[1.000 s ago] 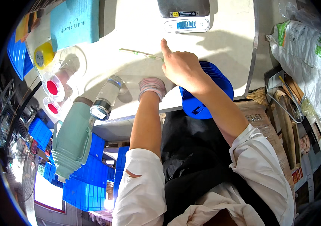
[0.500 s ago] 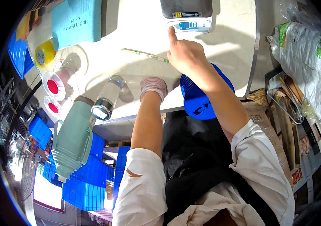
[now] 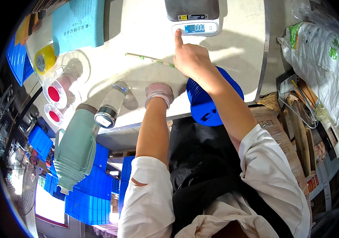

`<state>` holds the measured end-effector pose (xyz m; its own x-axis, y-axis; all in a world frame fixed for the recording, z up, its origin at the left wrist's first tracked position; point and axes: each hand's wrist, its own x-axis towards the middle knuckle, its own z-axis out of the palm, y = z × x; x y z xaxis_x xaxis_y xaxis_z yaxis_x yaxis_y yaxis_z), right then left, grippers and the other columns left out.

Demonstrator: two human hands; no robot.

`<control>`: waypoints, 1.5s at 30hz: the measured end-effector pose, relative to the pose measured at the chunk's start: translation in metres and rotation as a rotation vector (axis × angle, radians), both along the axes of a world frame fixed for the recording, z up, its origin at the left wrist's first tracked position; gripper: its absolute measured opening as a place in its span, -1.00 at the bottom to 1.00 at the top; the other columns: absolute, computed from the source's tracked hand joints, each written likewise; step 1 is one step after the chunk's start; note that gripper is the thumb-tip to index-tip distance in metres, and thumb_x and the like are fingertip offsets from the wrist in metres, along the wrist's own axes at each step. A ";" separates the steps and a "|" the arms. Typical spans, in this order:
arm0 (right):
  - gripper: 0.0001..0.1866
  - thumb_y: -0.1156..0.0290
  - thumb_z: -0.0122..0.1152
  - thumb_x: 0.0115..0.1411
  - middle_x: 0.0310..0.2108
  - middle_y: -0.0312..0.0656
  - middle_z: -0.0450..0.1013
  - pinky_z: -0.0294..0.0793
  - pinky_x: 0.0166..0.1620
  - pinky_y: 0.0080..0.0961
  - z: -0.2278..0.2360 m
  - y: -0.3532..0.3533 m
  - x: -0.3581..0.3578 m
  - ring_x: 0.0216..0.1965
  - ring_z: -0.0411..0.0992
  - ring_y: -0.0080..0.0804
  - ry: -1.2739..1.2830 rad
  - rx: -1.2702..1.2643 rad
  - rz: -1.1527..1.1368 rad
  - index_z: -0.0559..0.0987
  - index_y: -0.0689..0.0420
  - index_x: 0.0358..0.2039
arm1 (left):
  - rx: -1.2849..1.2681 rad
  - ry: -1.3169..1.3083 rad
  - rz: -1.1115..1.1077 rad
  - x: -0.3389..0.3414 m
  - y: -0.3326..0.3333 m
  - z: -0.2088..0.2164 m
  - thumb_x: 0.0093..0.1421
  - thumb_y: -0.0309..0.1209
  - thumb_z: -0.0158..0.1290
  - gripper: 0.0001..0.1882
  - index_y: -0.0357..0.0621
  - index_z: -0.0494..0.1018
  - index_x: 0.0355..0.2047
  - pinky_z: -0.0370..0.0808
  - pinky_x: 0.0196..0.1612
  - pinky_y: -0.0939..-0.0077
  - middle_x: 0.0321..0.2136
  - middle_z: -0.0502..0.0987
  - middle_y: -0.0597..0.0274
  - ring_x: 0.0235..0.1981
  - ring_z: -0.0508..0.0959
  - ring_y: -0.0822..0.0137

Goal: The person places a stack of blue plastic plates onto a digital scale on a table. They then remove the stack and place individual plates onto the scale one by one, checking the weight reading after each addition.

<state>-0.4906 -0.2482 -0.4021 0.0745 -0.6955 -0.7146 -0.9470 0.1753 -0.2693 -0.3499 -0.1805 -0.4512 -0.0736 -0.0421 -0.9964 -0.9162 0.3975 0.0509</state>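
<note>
My right hand (image 3: 191, 58) reaches over the table with its index finger stretched out. The fingertip rests on the left end of the white front panel of a digital kitchen scale (image 3: 193, 11), beside the lit display. The other fingers are bent under, and nothing shows in them. My left hand (image 3: 158, 92), in a pink-and-grey striped glove, rests at the table's near edge; its fingers are hidden. Under my right forearm stands a ribbed blue round container (image 3: 206, 109), partly covered by the arm. A thin patterned stick (image 3: 143, 58) lies left of my right hand.
Left on the table (image 3: 110, 71) are a blue booklet (image 3: 78, 27), yellow tape roll (image 3: 45, 60), red-centred clear spools (image 3: 53, 94), a glass bottle (image 3: 112, 101) and a green thermos (image 3: 76, 146). White plastic bags (image 3: 324, 59) lie right of the table. Blue crates (image 3: 88, 198) stand lower left.
The whole view has shifted slightly, so things sit a little further left. My right fingertip stays on the scale's panel, and my left hand keeps its place at the table edge.
</note>
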 end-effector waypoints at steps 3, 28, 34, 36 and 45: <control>-0.27 0.36 -0.01 0.10 -0.55 -0.09 0.50 0.49 -0.39 -0.29 0.011 0.001 -0.004 -0.48 0.50 -0.20 -0.041 -0.022 -0.033 0.04 0.28 0.27 | -0.055 0.032 0.004 -0.001 -0.003 0.009 0.09 -0.32 0.03 -0.76 -0.04 0.61 -0.27 0.49 -0.22 0.32 -0.25 0.60 0.15 -0.20 0.59 0.16; -0.31 0.37 0.04 0.07 -0.66 -0.08 0.47 0.50 -0.43 -0.30 0.023 0.013 0.000 -0.57 0.50 -0.19 -0.110 -0.139 -0.011 0.16 0.33 0.22 | 0.017 -0.012 0.016 -0.001 -0.004 0.006 0.00 -0.25 0.10 -0.74 -0.01 0.61 -0.31 0.50 -0.19 0.25 -0.26 0.59 0.13 -0.22 0.59 0.13; -0.36 0.37 0.03 0.10 -0.68 -0.08 0.45 0.49 -0.43 -0.29 0.035 0.013 -0.003 -0.59 0.48 -0.18 -0.127 -0.130 -0.008 0.19 0.26 0.21 | -0.039 0.017 0.028 0.000 -0.001 0.004 -0.01 -0.24 0.10 -0.73 -0.01 0.61 -0.30 0.50 -0.18 0.25 -0.26 0.60 0.14 -0.20 0.58 0.12; -0.39 0.37 0.03 0.12 -0.69 -0.09 0.44 0.48 -0.44 -0.29 0.048 0.017 -0.009 -0.61 0.47 -0.18 -0.169 -0.135 -0.005 0.21 0.18 0.21 | -0.037 0.008 0.045 0.000 0.001 0.003 -0.02 -0.24 0.11 -0.72 -0.01 0.61 -0.30 0.49 -0.17 0.25 -0.25 0.59 0.13 -0.19 0.58 0.12; -0.63 0.20 0.06 0.24 -0.37 -0.24 0.53 0.46 -0.26 -0.51 0.063 0.100 -0.131 -0.37 0.49 -0.51 -0.631 -0.216 -0.900 0.48 0.09 -0.01 | -0.007 0.000 -0.011 -0.001 -0.003 0.010 -0.06 -0.23 0.15 -0.72 -0.01 0.61 -0.32 0.50 -0.22 0.23 -0.29 0.60 0.14 -0.24 0.60 0.11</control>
